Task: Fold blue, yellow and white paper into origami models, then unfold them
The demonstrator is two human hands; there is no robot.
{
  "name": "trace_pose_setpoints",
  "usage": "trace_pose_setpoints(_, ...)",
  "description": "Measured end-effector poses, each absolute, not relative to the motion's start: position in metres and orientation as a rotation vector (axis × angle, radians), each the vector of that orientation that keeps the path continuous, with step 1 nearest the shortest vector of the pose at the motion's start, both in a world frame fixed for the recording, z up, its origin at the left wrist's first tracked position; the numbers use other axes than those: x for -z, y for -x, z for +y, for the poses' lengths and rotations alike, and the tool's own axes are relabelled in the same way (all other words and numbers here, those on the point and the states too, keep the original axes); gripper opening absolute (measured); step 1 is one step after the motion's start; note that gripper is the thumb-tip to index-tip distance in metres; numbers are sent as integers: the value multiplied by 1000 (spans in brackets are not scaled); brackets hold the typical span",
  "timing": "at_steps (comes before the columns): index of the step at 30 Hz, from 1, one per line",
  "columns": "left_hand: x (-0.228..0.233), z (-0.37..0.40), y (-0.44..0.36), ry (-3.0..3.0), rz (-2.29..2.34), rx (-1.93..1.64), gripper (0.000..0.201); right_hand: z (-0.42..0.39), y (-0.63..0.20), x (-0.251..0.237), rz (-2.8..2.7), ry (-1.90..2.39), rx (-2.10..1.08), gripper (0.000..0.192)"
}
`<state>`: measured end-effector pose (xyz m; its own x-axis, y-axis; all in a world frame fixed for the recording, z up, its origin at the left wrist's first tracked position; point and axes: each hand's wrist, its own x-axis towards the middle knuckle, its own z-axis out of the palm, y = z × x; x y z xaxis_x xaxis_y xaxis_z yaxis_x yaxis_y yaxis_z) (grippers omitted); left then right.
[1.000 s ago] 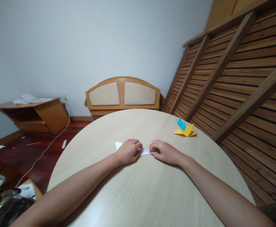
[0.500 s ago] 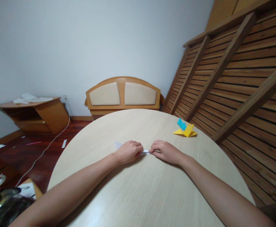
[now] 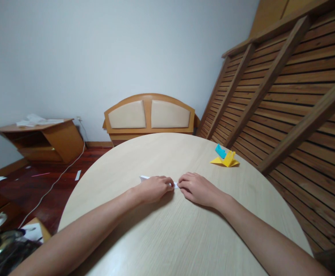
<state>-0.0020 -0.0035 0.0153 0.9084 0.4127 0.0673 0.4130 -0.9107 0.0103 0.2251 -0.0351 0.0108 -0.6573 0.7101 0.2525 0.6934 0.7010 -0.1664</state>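
Observation:
A small folded white paper (image 3: 144,178) lies on the round pale wood table (image 3: 179,230). My left hand (image 3: 154,188) rests on top of it, fingers curled, so only the left tip and a sliver between the hands show. My right hand (image 3: 196,188) presses on the paper's right end, fingertips almost touching the left hand. Most of the paper is hidden under the two hands.
A yellow folded paper figure (image 3: 226,160) and a blue one (image 3: 220,150) sit at the table's far right. A slatted wooden frame (image 3: 285,88) leans on the right. Beyond the table stand a padded headboard (image 3: 149,114) and a low wooden cabinet (image 3: 46,138).
My hands have drawn closer together over the white paper. The right hand slid left, and less of the paper shows between them.

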Motion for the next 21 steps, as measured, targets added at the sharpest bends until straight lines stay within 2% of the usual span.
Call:
trace_pose_setpoints(3,-5,4,-1,3036,-696,245,29,-44,-210,-4,-2568,1267,-52,35)
trace_pose_setpoints(7,9,14,-2,3086,-756,395,34,-51,-198,8,-2524,1523,-211,72)
trace_pose_setpoints(9,12,13,-1,3120,-772,355,40,-52,-198,12,-2537,1563,-291,82)
trace_pose_setpoints(15,13,-2,6,3133,-1033,-19,63,-50,-201,15,-2525,1539,-327,87)
trace_pose_setpoints(21,13,-4,6,3031,-1148,-14,64,-49,-203,15,-2528,1520,-312,83)
